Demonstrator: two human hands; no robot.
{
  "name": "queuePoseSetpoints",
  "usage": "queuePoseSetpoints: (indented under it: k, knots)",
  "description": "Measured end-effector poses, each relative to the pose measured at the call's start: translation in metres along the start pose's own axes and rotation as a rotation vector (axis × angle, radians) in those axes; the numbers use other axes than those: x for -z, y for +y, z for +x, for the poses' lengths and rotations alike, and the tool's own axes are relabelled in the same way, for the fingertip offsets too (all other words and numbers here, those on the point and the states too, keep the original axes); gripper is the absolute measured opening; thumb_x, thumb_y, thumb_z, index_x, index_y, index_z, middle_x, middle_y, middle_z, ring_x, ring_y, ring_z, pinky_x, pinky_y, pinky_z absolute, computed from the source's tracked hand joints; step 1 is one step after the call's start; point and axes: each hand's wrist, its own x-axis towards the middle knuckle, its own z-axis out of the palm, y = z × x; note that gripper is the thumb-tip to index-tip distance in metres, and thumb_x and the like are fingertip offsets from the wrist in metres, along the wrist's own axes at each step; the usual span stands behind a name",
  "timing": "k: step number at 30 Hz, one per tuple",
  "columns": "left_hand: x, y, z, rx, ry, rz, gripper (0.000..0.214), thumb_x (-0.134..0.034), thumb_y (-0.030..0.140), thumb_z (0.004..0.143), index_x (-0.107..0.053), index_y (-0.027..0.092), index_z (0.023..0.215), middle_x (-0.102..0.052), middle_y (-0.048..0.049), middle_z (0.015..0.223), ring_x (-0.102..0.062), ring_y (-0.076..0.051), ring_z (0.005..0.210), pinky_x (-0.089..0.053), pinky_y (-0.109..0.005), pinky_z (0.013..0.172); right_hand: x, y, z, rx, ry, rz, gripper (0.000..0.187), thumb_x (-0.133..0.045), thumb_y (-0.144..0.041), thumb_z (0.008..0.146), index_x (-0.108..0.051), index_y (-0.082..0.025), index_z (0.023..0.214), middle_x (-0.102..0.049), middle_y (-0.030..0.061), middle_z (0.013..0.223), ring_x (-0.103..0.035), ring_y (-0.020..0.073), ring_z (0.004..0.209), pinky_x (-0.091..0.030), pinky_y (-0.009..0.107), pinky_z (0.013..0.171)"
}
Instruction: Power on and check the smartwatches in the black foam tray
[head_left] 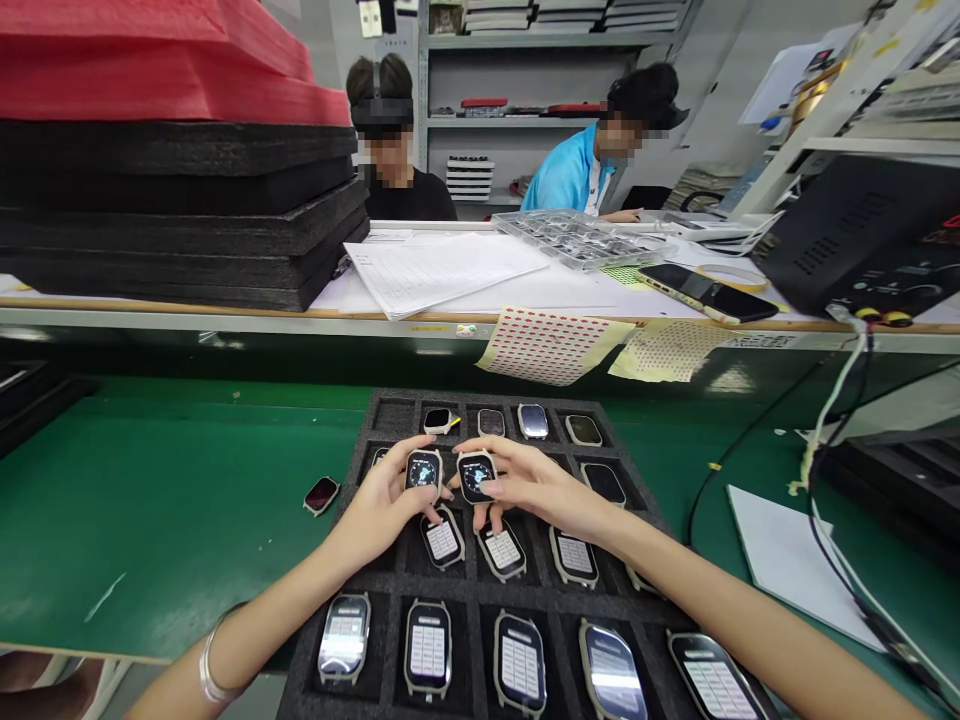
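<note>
A black foam tray (390, 412) lies on the green mat (172, 500) in front of me, its pockets filled with several smartwatch bodies. My left hand (382, 505) is closed on one watch body (424, 470) with a lit dial, held just above the tray. Beside it, my right hand (529, 485) grips a second watch body (475, 475) with a lit dial. The two watches sit side by side, almost touching. Watches in the nearer rows show white keypad screens (428, 650). A silver bracelet (210, 670) is on my left wrist.
One loose watch body (321, 494) lies on the mat left of the tray. Stacked black and red foam sheets (172, 190) sit on the raised shelf, with papers (442, 270), sticker sheets (551, 343), a phone (709, 292). Two people sit behind. Cables (832, 440) hang right.
</note>
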Motion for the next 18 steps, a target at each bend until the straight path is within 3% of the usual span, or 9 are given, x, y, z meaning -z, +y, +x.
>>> queuePoseSetpoints:
  k: [6, 18]
  knots:
    - [0.0041, -0.0017, -0.0012, 0.022, -0.033, -0.112, 0.039, -0.051, 0.017, 0.082, -0.047, 0.016, 0.120, -0.061, -0.0090, 0.101, -0.065, -0.022, 0.087, -0.056, -0.031, 0.066, 0.0015, -0.0004, 0.0002, 0.022, 0.118, -0.006, 0.043, -0.063, -0.021, 0.082, -0.046, -0.018, 0.122, -0.066, 0.0081, 0.095, -0.069, 0.0183, 0.064, -0.055, 0.025, 0.050]
    - [0.0053, -0.0020, -0.0025, -0.001, -0.069, -0.087, 0.035, -0.049, 0.014, 0.083, -0.048, 0.018, 0.117, -0.061, -0.0064, 0.095, -0.064, -0.021, 0.088, -0.056, -0.030, 0.068, -0.0011, -0.0043, -0.0026, 0.025, 0.148, -0.002, 0.049, -0.063, -0.022, 0.081, -0.047, -0.013, 0.127, -0.069, 0.0149, 0.101, -0.072, 0.0231, 0.066, -0.057, 0.027, 0.050]
